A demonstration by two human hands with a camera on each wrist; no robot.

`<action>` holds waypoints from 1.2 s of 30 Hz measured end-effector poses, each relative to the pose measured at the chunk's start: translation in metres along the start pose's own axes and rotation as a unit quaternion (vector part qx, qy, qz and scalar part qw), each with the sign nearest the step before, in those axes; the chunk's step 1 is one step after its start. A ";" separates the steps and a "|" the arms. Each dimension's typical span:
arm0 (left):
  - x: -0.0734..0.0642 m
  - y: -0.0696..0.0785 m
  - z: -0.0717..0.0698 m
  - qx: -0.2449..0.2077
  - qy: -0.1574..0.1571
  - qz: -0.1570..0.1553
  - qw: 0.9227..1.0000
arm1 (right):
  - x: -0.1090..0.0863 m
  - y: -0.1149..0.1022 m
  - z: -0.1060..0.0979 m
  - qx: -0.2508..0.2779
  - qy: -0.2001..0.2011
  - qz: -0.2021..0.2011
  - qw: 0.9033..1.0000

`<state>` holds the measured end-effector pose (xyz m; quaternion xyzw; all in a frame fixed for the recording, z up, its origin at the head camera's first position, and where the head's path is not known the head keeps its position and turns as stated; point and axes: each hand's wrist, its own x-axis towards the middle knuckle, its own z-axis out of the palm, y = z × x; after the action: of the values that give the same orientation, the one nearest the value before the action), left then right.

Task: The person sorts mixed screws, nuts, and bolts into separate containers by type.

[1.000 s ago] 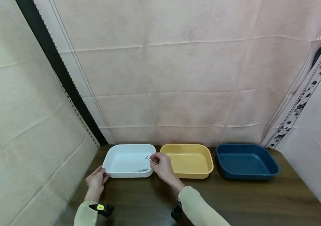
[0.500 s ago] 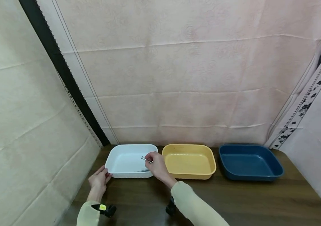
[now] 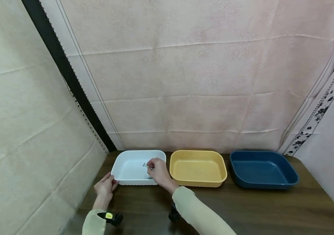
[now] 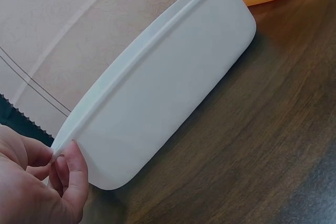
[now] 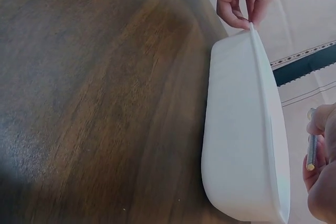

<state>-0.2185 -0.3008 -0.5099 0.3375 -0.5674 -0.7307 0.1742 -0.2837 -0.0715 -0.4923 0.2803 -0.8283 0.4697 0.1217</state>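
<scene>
A white rectangular tray stands on the table at the left in the head view. My left hand pinches its near left corner at the rim, thumb and fingers plain in the left wrist view. Above the tray, my right hand holds a silver metal bolt between thumb and fingers. Its flat head points left in the head view; the right wrist view shows the threaded shank. Something thin and pale, mostly hidden by the right hand, lies on the tray's floor near its front side.
A yellow tray stands just right of the white one, and a blue tray farther right. All stand on a dark wooden table. Pale cloth hangs behind and on both sides.
My right hand has moved left over the white tray with the bolt in its fingers. The left hand keeps its grip on the corner. The whole view has shifted slightly.
</scene>
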 end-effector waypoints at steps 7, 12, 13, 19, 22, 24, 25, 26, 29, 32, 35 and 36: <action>0.001 0.001 -0.001 -0.003 -0.007 0.000 1.000 | 0.000 -0.002 0.003 0.006 -0.002 -0.002 1.000; 0.003 -0.001 0.000 -0.001 -0.004 -0.002 1.000 | 0.000 0.002 0.005 0.000 -0.003 0.000 1.000; 0.003 -0.001 0.000 -0.001 -0.002 -0.004 1.000 | 0.000 0.002 0.005 0.000 -0.005 0.001 1.000; 0.004 -0.001 0.001 0.003 -0.004 -0.004 1.000 | -0.001 0.004 0.001 0.002 -0.008 0.004 1.000; 0.004 -0.001 0.001 0.007 -0.006 -0.004 1.000 | -0.003 0.005 -0.005 0.001 0.004 -0.003 1.000; 0.005 -0.001 0.002 0.009 -0.006 -0.005 1.000 | -0.005 0.005 -0.011 -0.001 0.014 -0.007 1.000; 0.005 -0.001 0.002 0.008 -0.006 -0.006 1.000 | -0.005 0.005 -0.014 -0.002 0.018 -0.008 1.000; 0.005 -0.002 0.002 0.009 -0.005 -0.008 1.000 | -0.006 0.006 -0.017 0.000 0.021 -0.006 1.000; 0.006 -0.002 0.002 0.011 -0.006 -0.011 1.000 | -0.010 0.006 -0.027 0.005 0.027 0.000 1.000; 0.007 -0.003 0.002 0.014 -0.009 -0.012 1.000 | -0.014 0.007 -0.036 0.010 0.034 0.007 0.999; 0.008 -0.003 0.002 0.016 -0.007 -0.013 1.000 | -0.019 0.007 -0.044 0.017 0.042 0.001 0.999; 0.008 -0.003 0.002 0.018 -0.005 -0.014 1.000 | -0.021 0.008 -0.046 0.020 0.045 -0.003 0.999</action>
<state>-0.2249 -0.3034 -0.5152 0.3451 -0.5765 -0.7242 0.1553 -0.2739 -0.0217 -0.4836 0.2635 -0.8113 0.4983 0.1548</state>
